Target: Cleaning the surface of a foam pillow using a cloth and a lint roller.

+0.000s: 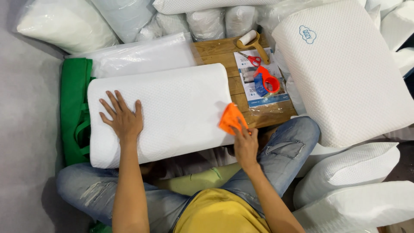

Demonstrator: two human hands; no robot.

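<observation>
A: Pillow (172,108), white, contoured foam in a knit cover, lies across the person's lap at frame centre, its far edge resting on the low wooden table (215,49) at 12 o'clock. Biggest item in reach.

B: Handling?

A: My read: light, soft and springy. It'll dent under a press and recover. The cover looks grippy rather than slick. Best taken by both short ends or flat-palmed from above; a one-corner pinch would let it sag.

B: Hands?

A: Left hand (123,118) at 9 o'clock on the pillow, fingers spread, palm flat on top, pinning it. Right hand (245,144) at 4 o'clock, fingertips pressed together, pinching an orange cloth (230,118) against the pillow's right end.

B: Surroundings, big to small?

A: Second white pillow (345,73) at 2 o'clock, leaning, well apart from the first. More bagged pillows stacked from 10 to 1 o'clock, and several more at 4 to 5 o'clock. Green bag (74,108) at 9 o'clock, tucked under the working pillow's left end. Clear plastic sleeve (142,54) at 11 o'clock, just beyond the pillow. On the table at 1 o'clock: printed leaflet (258,82), orange tape dispenser (268,81) on top of it, lint roller (250,41), small red scissors (252,59).

B: Anything fragile?

A: Nothing I'd call fragile. The white cover would show marks, though.
</observation>
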